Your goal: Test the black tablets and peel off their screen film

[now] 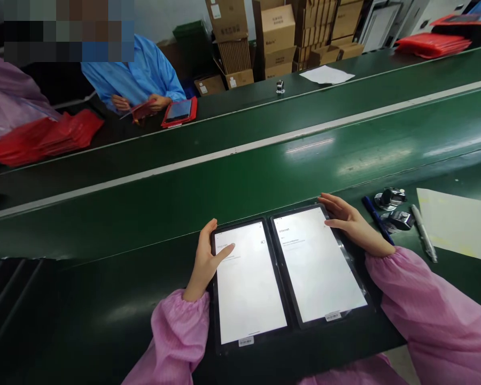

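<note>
Two black tablets lie side by side on the green bench in front of me, both with bright white screens. My left hand (208, 256) holds the left edge of the left tablet (248, 283), its thumb touching the screen near the top. My right hand (350, 222) rests on the upper right corner of the right tablet (320, 264), fingers stretched over its edge and screen. Both arms wear pink sleeves.
A green conveyor belt (264, 166) runs across beyond the tablets. Right of my hand lie a blue pen (374, 216), two metal stamps (390, 198), a silver pen (425, 235) and a white sheet (460, 222). Across the belt, a person in blue (144, 75) handles red cases (44, 136). Cardboard boxes (276, 37) stand behind.
</note>
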Tool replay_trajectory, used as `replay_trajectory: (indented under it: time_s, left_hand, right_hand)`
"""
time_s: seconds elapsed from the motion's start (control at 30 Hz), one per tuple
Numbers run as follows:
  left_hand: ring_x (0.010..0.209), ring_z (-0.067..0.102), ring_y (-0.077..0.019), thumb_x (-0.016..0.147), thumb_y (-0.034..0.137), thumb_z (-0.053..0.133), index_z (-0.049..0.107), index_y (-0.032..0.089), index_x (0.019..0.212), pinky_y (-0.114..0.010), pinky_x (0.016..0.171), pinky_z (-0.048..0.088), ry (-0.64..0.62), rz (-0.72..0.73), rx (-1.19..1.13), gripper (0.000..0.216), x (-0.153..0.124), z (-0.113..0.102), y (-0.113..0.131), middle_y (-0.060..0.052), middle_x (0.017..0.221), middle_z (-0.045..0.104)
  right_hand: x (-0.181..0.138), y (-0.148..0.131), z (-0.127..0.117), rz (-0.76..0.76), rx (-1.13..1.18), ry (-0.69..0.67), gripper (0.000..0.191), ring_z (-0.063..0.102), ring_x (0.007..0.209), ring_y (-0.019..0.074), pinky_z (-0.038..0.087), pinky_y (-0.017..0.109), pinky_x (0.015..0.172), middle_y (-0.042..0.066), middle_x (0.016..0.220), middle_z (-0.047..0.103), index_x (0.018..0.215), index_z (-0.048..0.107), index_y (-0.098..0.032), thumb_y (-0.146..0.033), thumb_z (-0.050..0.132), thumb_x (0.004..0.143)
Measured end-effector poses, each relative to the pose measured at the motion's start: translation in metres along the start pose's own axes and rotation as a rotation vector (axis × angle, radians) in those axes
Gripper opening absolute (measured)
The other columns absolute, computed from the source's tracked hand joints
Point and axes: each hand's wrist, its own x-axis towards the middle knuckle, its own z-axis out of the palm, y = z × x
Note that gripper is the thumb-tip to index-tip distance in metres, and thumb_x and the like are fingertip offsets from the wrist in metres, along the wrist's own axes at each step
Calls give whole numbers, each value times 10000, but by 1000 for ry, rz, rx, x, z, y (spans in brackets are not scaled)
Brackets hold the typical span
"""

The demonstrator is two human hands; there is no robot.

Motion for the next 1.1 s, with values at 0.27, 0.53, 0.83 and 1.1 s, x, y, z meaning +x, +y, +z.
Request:
replay_trajectory:
  time_s: [0.27,0.53,0.83,1.1]
  left_hand:
    - [1529,419,-374,730,498,857,532,261,1437,-527,1262,371,-89,-9,0,814,-3,-3,4,-117,1573,523]
    - [1549,381,-407,805,729,721,465,254,1498,-601,1264,343,-47,60,-2,878,-23,-10,9,-172,1614,455]
    - [1579,225,-535,618,375,987,241,330,1627,-817,1199,266,152,224,911,1255,-200,-10,-47,-210,1697,263]
    - [1552,274,-557,540,277,1041,474,218,1549,-874,1204,136,85,72,721,1159,-16,26,34,-244,1638,413]
  right_hand:
    - [0,6,-2,-13,-23,16,859,464,1514,315,336,542,1288,56,1540,602,1464,548,-376,-406,921,691]
    - [-28,12,-15,-78,-265,33,1003,479,1490,391,460,586,1185,141,1617,497,1606,385,-342,-692,810,768]
    - [-174,95,-7,-427,-1081,273,683,702,1196,405,660,499,814,171,1502,580,1571,452,-323,-645,556,977]
    - [2,33,5,-597,-1022,312,1002,683,1183,457,593,626,953,246,1348,655,1597,408,-176,-890,439,894]
